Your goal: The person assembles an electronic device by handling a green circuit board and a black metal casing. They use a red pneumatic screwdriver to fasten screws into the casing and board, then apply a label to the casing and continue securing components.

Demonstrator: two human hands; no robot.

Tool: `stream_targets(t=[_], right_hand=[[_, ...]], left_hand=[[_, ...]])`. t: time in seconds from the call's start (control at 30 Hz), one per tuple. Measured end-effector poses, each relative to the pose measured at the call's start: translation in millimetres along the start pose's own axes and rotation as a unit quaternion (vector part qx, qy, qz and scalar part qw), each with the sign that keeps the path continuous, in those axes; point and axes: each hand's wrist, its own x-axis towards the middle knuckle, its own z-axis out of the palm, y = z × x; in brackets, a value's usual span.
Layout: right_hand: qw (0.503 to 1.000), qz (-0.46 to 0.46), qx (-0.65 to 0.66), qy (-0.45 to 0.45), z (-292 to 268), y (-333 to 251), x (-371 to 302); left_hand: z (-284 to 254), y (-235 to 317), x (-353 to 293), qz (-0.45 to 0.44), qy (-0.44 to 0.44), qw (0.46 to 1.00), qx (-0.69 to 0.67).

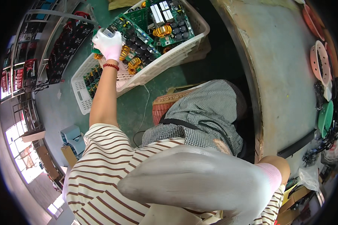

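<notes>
My left hand [109, 45], in a white glove with a red bead bracelet at the wrist, reaches out to a white plastic basket [165, 62] on the green floor. It grips the edge of a green circuit board [135, 37] with black capacitors and copper coils, which lies tilted on top of other boards in the basket. My right hand [199, 180], in a grey-white glove with a pink cuff, is close to the camera in front of my striped shirt. Its back faces me, the fingers are stretched out toward the left, and nothing shows in it.
A worn grey workbench [285, 75] curves along the right, with pink [321, 60] and green [325, 118] dishes, black cables and small bags at its far edge. I sit on a woven seat [163, 105] in checked trousers. Metal racks [26, 56] and dark boards [65, 48] stand at left.
</notes>
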Motion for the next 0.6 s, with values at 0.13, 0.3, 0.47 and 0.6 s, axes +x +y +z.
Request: stream_targets(t=[0.13,0.3,0.47,0.6], right_hand=[[0.998,0.037,0.053,-0.019,7,-22,4],[0.997,0.059,0.007,-0.046,-12,-28,-12],[0.87,0.202,-0.401,0.202,-70,-7,-38],[0.9,0.146,-0.247,0.326,-70,3,-53]], left_hand=[[-42,-11,13,0.048,0.057,0.997,0.013],[-97,43,23,0.109,0.008,0.97,-0.216],[-167,133,-9,0.085,-0.223,0.833,-0.499],[-194,225,-51,0.232,-0.302,0.779,-0.498]])
